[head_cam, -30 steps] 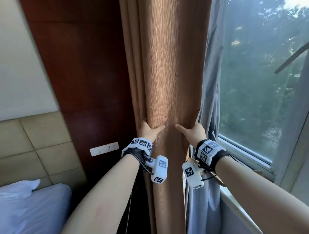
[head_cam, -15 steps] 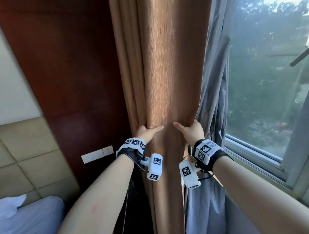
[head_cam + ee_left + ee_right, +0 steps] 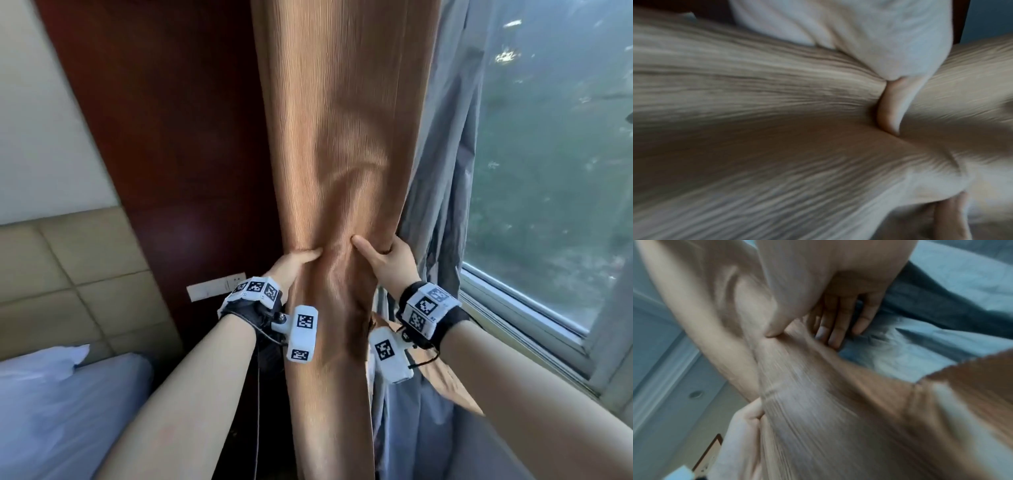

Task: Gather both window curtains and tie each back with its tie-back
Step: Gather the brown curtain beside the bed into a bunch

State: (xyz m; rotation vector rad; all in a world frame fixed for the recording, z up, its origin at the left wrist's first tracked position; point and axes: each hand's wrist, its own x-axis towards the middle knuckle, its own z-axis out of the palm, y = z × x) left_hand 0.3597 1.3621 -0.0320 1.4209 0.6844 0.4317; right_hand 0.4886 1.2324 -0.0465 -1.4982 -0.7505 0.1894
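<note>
While ribbed tan curtain (image 3: 339,144) hung bunched w/ grey sheer (image 3: 442,178) at 3 o'clock, left hand (image 3: 291,270) & right hand (image 3: 390,263) squeezed it, fingers wrapped round the fabric.

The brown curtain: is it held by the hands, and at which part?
Yes. The left hand and the right hand grip the gathered brown curtain from opposite sides, squeezing it into a narrow waist.
</note>
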